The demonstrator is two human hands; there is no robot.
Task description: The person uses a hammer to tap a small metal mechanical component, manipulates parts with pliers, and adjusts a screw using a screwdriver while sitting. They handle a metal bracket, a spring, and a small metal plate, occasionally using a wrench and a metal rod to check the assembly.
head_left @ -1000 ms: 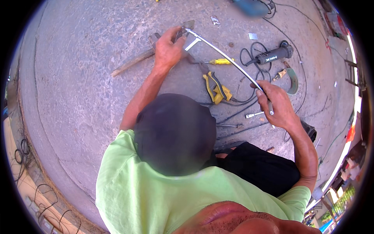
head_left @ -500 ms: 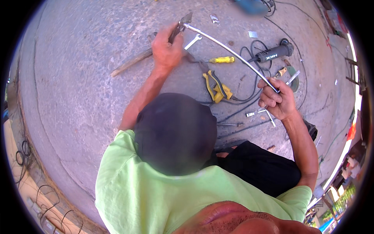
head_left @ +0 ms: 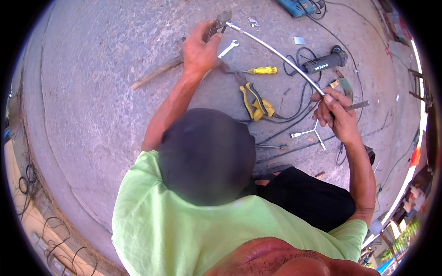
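Note:
My left hand (head_left: 201,51) is closed around a small dark metal piece (head_left: 224,18) with a flat plate at its end. A long silver socket wrench (head_left: 276,55) slants from that piece down to my right hand (head_left: 338,115). Its far end meets the metal piece beside my left thumb. My right fingers wrap round its near end, where a short grey bar (head_left: 358,105) sticks out to the right. Under my left hand lies a tool with a wooden handle (head_left: 156,73), its head partly hidden. An open-ended spanner (head_left: 229,48) rests just right of that hand.
On the concrete floor (head_left: 101,92) lie a yellow screwdriver (head_left: 263,70), yellow-and-black pliers (head_left: 249,99), a black angle grinder (head_left: 326,62) and a Y-shaped socket wrench (head_left: 315,130). A blue power tool (head_left: 294,6) sits at the far edge. Black cables (head_left: 301,109) loop between the tools.
The wrench's far end and the metal piece have shifted slightly right. My right hand has moved right and a little down, turning the short bar from pointing up-right to nearly sideways.

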